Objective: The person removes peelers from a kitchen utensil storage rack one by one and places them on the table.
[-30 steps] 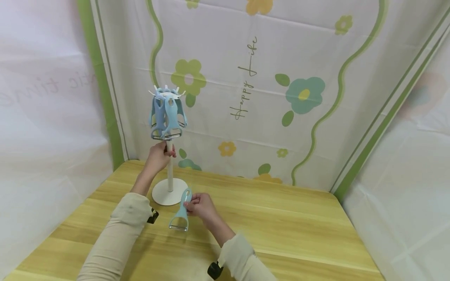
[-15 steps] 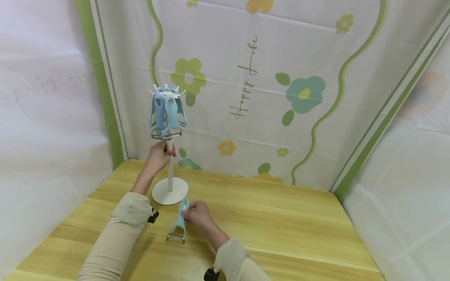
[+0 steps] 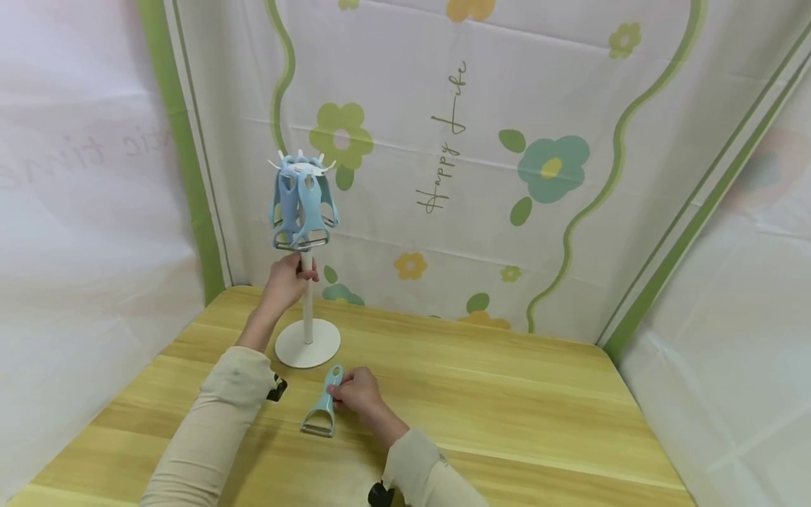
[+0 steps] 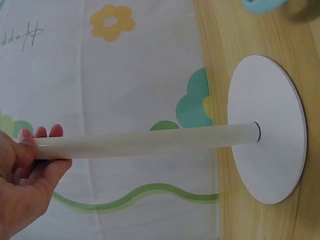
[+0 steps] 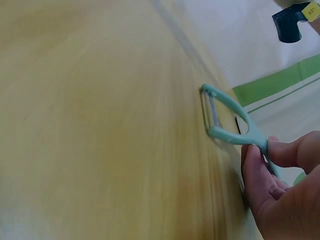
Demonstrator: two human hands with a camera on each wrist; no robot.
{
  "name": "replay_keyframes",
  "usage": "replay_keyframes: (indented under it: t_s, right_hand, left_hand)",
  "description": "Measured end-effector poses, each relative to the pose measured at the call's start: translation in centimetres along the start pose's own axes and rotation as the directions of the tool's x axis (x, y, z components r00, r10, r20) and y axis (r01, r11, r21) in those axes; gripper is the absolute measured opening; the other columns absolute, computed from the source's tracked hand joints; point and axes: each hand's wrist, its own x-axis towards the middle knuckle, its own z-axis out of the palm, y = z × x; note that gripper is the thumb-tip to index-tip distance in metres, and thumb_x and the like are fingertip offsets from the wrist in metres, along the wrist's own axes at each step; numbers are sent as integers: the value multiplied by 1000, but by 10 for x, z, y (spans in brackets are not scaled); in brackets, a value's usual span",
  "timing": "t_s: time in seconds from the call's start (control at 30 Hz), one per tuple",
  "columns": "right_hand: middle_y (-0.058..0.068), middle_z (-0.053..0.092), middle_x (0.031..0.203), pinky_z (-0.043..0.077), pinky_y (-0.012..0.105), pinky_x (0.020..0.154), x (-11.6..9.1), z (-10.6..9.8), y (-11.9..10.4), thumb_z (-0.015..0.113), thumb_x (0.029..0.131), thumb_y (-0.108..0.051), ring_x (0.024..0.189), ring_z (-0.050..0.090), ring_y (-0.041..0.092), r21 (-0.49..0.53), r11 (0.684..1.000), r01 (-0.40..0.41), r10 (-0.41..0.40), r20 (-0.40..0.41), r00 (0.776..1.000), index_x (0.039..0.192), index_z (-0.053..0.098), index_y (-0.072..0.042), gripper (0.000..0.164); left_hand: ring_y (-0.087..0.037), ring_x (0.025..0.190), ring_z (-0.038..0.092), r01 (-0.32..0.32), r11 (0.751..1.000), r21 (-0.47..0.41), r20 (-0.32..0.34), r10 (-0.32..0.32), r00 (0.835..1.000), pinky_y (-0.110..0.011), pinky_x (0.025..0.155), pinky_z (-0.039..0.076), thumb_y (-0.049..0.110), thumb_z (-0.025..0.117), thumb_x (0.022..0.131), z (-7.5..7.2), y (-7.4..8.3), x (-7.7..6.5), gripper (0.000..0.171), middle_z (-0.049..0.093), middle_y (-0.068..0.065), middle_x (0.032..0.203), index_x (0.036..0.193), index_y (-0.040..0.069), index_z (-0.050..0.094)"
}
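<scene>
My left hand (image 3: 286,283) grips the white pole (image 4: 145,142) of a hook stand just below the peelers on it. Several blue peelers (image 3: 310,208) hang from the hooks at the top, in lighter and darker shades. The stand's round white base (image 4: 270,165) sits flat on the table. In front of that base, my right hand (image 3: 360,391) pinches the handle of a light blue peeler (image 3: 325,404) between thumb and fingers. Its blade end points down toward the front left, and the handle hole is uppermost. The right wrist view shows the same peeler's blade (image 5: 214,111) side-on.
The wooden table (image 3: 494,408) stretches to the right of both arms. A white cloth (image 3: 469,232) with flowers and lettering hangs behind it, and further cloth walls stand at the left and right. Black bands (image 3: 276,388) sit on the wrists.
My right hand has lowered the peeler toward the table and drawn it slightly nearer, away from the stand's base. The left hand keeps its hold on the pole.
</scene>
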Motion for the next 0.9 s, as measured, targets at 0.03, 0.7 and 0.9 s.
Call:
replay_keyframes:
  t_s: [0.03, 0.7, 0.9]
  right_hand:
    - [4, 67, 70, 56, 19, 55, 0, 0, 1, 72, 87, 1, 59, 60, 6, -1, 1000, -4, 4, -4, 1000, 81, 66, 3, 9]
    - [2, 66, 63, 54, 18, 49, 6, 0, 3, 80, 82, -5, 49, 62, 5, -261, 964, 55, -68, -39, 997, 76, 69, 0, 13]
    - [0, 61, 58, 44, 17, 44, 4, -9, -4, 79, 86, -15, 49, 54, 5, -421, 899, 121, -131, 4, 991, 69, 66, -3, 24]
  left_hand:
    - [-41, 97, 67, -4, 1000, -4, -5, 4, 1000, -56, 92, 54, -1, 57, 97, 0, 0, 0, 5, 70, -23, 93, 98, -5, 59]
    - [-40, 98, 67, 9, 1000, -3, 4, -9, 1000, -56, 94, 54, 0, 57, 97, 0, 2, 2, 6, 70, -23, 94, 100, -5, 60]
    - [-41, 98, 68, 23, 1000, 4, -6, -23, 1000, -55, 93, 54, -2, 55, 97, 1, 2, 2, 6, 70, -24, 94, 100, -5, 59]
